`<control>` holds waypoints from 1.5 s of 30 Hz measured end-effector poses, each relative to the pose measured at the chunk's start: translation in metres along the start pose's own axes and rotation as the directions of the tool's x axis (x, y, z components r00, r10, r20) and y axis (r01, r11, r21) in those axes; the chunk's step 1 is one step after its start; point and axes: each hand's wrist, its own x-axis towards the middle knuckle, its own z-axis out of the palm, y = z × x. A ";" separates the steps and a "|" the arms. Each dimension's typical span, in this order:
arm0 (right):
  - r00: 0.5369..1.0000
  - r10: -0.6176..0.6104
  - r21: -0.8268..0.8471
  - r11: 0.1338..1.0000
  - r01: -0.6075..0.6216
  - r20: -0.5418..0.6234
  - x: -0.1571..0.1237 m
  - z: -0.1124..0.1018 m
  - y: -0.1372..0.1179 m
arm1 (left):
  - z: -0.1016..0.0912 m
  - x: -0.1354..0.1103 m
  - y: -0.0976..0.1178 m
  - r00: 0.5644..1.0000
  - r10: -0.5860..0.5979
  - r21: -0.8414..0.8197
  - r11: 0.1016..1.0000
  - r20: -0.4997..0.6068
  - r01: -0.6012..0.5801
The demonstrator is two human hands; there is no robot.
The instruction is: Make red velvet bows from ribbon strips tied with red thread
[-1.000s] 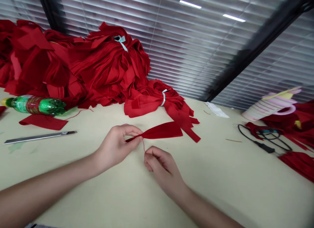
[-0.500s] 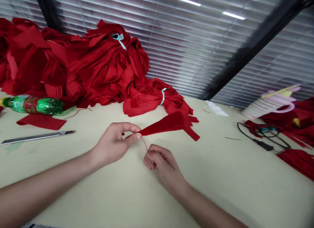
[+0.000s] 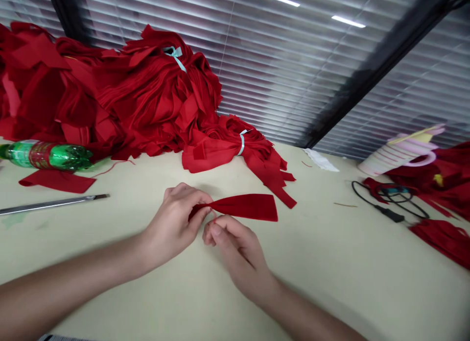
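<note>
Moved since half a second ago: red strip's [image 3: 251, 207] wide end has dropped; right hand [image 3: 238, 253] has come closer to left hand [image 3: 179, 214].
Strip: just nearer than the tied bundle [image 3: 220, 147], narrowed at the left hand, flaring rightward.
Left hand: thumb and fingers clamped on the narrowed part.
Right hand: fingertips pinched together on red thread [image 3: 214, 215].
Silver tool [image 3: 51, 204]: on the table [image 3: 330, 282], left of both hands.
Green bottle [image 3: 47, 155]: lying before the large red pile [image 3: 147, 93].
</note>
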 end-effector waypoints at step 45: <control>0.916 0.313 -0.547 0.826 -0.133 0.251 0.047 -0.031 -0.047 | -0.002 -0.001 -0.006 0.975 0.209 0.306 0.926 0.076 -0.222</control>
